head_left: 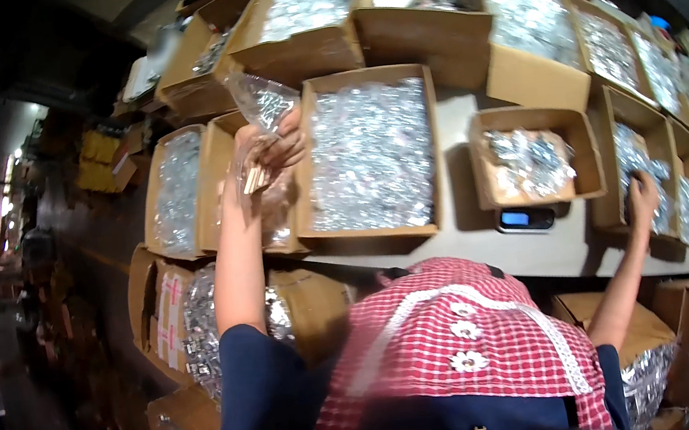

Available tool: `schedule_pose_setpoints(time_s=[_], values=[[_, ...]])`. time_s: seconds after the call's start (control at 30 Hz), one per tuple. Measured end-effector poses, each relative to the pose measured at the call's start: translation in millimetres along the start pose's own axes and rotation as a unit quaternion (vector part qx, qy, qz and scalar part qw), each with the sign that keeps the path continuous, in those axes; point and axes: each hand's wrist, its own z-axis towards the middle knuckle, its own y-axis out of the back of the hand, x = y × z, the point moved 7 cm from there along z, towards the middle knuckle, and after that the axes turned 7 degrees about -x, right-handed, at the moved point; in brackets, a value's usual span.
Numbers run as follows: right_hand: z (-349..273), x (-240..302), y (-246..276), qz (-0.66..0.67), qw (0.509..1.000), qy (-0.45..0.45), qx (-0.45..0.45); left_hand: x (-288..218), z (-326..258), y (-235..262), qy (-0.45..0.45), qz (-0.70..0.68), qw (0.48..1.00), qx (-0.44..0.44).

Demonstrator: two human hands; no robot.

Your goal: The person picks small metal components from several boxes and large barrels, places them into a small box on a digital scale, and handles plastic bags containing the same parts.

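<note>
Raised over the boxes on the left, my left hand point(273, 144) is closed round clear plastic bags. One bag of small metal screws point(269, 107) sticks up above the fingers. Below the palm hangs a bag of wooden dowels point(254, 180). At the far right my right hand point(642, 198) reaches into a cardboard box point(608, 189) of clear hardware bags point(653, 167). Its bent fingers are closed on one of those bags, whose contents I cannot make out.
A small open box point(491, 196) holding several clear bags sits on a scale point(525, 219) with a lit display. A large box of shiny bags point(369, 159) stands left of it. More filled boxes point(295, 54) line the back. Below the table's left edge are open cartons point(168, 316).
</note>
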Motion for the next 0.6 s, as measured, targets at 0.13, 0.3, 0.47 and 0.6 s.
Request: schedule_pose_setpoints(time_s=[0.13, 0.3, 0.47, 0.6], values=[[-5, 10, 11, 0.044, 0.999, 0.004, -0.026, 69, 61, -96, 0.08, -0.012, 0.991, 0.108], [-4, 19, 14, 0.05, 0.998, 0.002, -0.039, 147, 130, -142, 0.018, 0.261, 0.959, -0.106], [-3, 3, 31, 0.191, 0.973, -0.059, -0.115, 198, 151, -156, 0.057, 0.283, 0.923, -0.254], [2, -38, 7, 0.349, 0.926, -0.113, -0.091, 177, 89, -162, -0.045, 0.355, 0.897, -0.258]])
